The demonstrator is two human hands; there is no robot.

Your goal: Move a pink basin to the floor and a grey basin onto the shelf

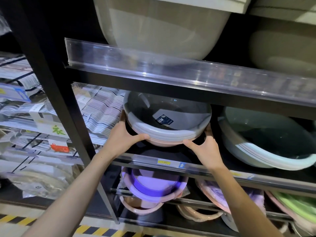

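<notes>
We see both hands on a nested stack of basins on the middle shelf (171,161) of a dark rack. The grey basin (164,117) sits on top, tilted toward us with a dark label inside it, and a pink basin (164,143) shows as a pale pink band beneath its rim. The left hand (123,140) cups the stack's left side, its thumb lying along the front rim and its fingers (122,117) wrapped behind. The right hand (206,147) takes the right side, thumb pressed to the pink edge, while its fingers (209,132) curl up beside the rim; we cannot tell how firmly they grip in the shadow. Just to the right stands another stack of pale basins (266,142). Below, a purple basin (153,185) rests among pink ones.
</notes>
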